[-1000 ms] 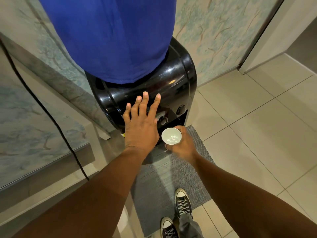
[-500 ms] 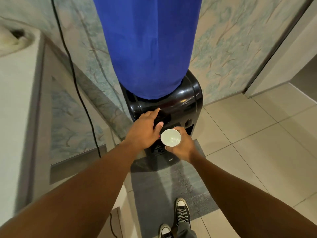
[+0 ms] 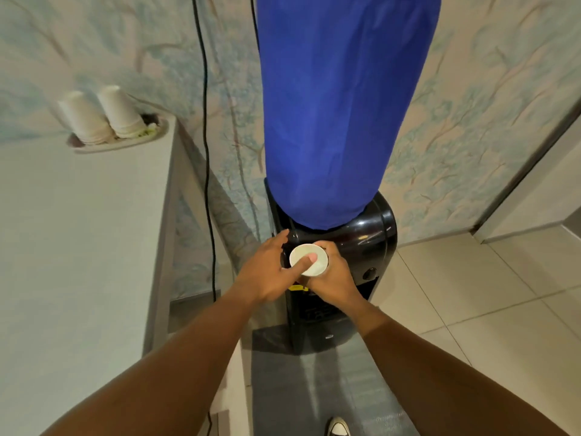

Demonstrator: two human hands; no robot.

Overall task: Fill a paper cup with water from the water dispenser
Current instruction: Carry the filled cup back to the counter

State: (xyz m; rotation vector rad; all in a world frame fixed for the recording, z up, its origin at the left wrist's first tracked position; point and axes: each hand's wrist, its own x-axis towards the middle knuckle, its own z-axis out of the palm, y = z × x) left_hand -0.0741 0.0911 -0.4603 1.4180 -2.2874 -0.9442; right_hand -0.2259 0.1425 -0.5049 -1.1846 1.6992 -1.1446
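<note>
A white paper cup [image 3: 316, 253] is held upright in front of the black water dispenser [image 3: 361, 247], whose bottle wears a blue cover [image 3: 339, 105]. My right hand [image 3: 334, 278] wraps around the cup from the right. My left hand [image 3: 268, 270] is at the cup's left side, its thumb lying across the cup's open mouth, the fingers reaching onto the dispenser's top edge. The dispenser's taps are hidden behind my hands. I cannot tell whether there is water in the cup.
A white counter [image 3: 78, 247] runs along the left, with two stacks of upturned paper cups [image 3: 100, 116] on a tray at its far end. Black cables [image 3: 206, 152] hang down the wall. A grey mat [image 3: 330, 388] lies before the dispenser; a shoe [image 3: 339, 427] shows below.
The view has tilted up and drawn back. The cup has risen from the tap area to the dispenser's top front. My left hand left the dispenser front and came onto the cup.
</note>
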